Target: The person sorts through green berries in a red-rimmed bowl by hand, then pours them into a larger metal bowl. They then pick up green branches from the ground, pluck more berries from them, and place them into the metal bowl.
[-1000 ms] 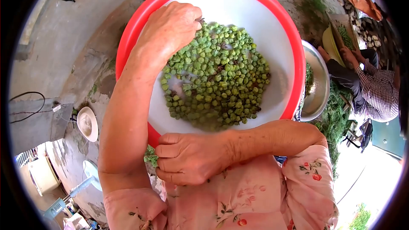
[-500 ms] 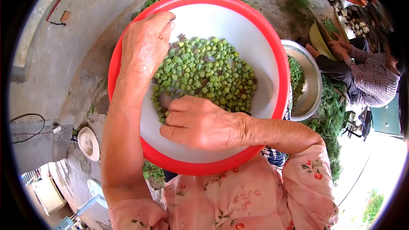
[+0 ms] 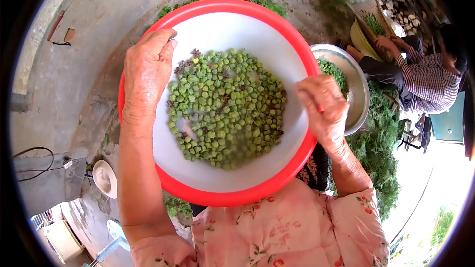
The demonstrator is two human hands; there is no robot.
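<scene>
You're clasping basin (image 3: 222, 199) by rim with left hand (image 3: 147, 69), likely steadying it; right hand (image 3: 330, 112) curling at opposite rim, grip unclear. Green pods (image 3: 230, 113) lying between fingers, sloping walls containing them.

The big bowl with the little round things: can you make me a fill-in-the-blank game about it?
1. The left hand holds the big bowl by a rim coloured ____.
2. The bowl's inside is coloured ____.
3. The little round things are mostly coloured ____.
4. Beyond the right hand is a smaller bowl made of shiny ____.

Missing words: red; white; green; metal.
</scene>
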